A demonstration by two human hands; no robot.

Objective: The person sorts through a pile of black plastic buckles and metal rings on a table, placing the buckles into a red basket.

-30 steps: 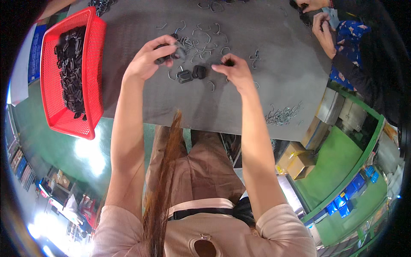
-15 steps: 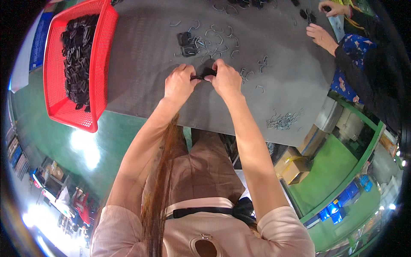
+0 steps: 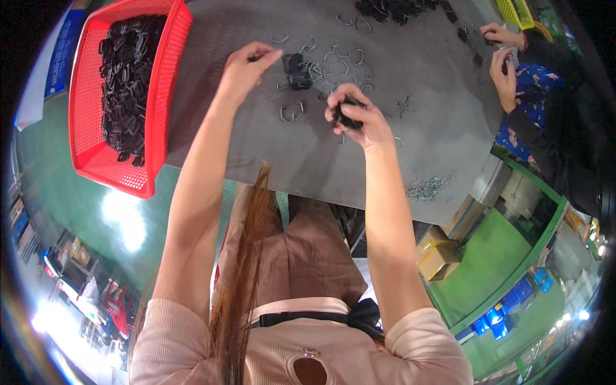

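Observation:
My left hand (image 3: 245,72) hovers over the table's left side, its fingers bent together and pointing right. A small dark sliver shows between them, too little to name. To the right, my right hand (image 3: 360,117) is closed around a small black piece (image 3: 350,112) of soft-looking dark material, partly hidden by the fingers. Between the hands lie a couple of black rectangular pieces (image 3: 298,72) and a scatter of bent metal wire hooks (image 3: 335,69). A loose wire hook (image 3: 292,113) rests nearer to me.
A red plastic basket (image 3: 156,138) with many black parts (image 3: 128,86) stands on the left. More wire hooks (image 3: 430,187) are heaped at the grey table's (image 3: 269,160) near right. Black pieces (image 3: 394,9) lie at the far edge. A co-worker's hands (image 3: 504,64) work at the right.
My hands have come apart from their shared hold on black material. The left moved away to the far left; the right shifted right with a black piece. A loose hook now shows between them.

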